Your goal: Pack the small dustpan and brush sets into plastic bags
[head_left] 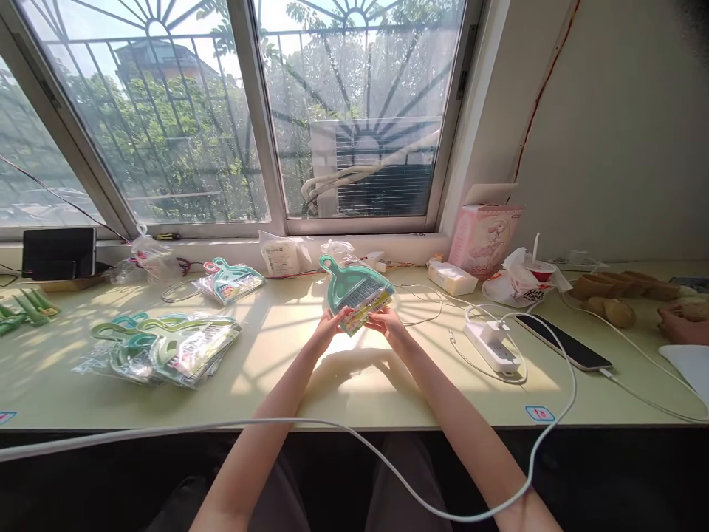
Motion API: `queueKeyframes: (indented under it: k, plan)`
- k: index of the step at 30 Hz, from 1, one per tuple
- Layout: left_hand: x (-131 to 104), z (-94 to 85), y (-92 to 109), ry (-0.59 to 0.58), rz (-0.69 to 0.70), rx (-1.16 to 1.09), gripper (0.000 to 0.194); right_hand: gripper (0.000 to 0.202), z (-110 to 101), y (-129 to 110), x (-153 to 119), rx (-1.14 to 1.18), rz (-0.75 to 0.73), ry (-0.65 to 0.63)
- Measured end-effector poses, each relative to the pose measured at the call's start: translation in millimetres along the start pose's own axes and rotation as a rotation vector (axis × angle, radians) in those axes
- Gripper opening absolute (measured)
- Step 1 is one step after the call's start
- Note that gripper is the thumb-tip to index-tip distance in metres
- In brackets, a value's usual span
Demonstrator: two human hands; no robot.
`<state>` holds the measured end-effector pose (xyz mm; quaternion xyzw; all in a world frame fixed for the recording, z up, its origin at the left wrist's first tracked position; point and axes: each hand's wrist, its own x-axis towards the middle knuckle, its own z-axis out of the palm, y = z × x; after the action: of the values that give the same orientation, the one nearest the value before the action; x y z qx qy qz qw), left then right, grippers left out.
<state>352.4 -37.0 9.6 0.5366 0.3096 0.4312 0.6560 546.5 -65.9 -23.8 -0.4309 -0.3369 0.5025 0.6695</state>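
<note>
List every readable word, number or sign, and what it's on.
"10": blue-outlined mark on the table.
"UNTE", roughly, rest unclear: white bag.
Too small or blurred: dustpan packet in the hands, packet pile, pink box.
Cut off: far-left mark.

Bright window backlight, barred shadows, glare on table (266, 399); edges seemingly stretched.

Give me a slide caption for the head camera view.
Both hands hold a wrapped green dustpan set above a sunlit table.
</note>
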Motion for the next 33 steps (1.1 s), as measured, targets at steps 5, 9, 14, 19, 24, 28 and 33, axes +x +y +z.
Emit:
queueKeyframes:
  k: [5, 9, 14, 19, 24, 28, 33]
  plan:
    - [2.5, -3.5, -9.9, -0.072, 0.043, 0.016, 0.035, 0.032, 5.5, -7.5, -6.8, -0.040, 0.026, 0.058]
    - [-2.5, 6.0, -19.6, 0.009, -0.020, -0.004, 0.048, 0.038, 10.5, -7.8, -13.2, -0.054, -0.020, 0.097]
    - [-7.5, 17.3, -35.9, -0.080, -0.067, -0.147, 0.049, 0.050, 9.7, 1.0, -15.2, 0.025, -0.145, 0.076]
    - [0.6, 11.7, -38.5, -0.168, -0.077, -0.153, 0.055, 0.053, 5.4, 4.5, -7.8, 0.030, -0.156, 0.120]
    - [10.9, 5.9, -29.9, -0.004, 0.010, -0.216, 0.046, 0.058, 5.5, 3.3, -2.7, -0.016, -0.142, 0.063]
    - [12.7, 3.6, -29.2, 0.030, -0.008, -0.185, 0.057, 0.060, 5.6, 4.1, -4.2, -0.025, -0.118, 0.053]
    - [11.1, 1.8, -31.9, -0.041, 0.005, -0.110, 0.073, 0.062, 2.4, 10.2, -1.5, -0.011, -0.138, 0.053]
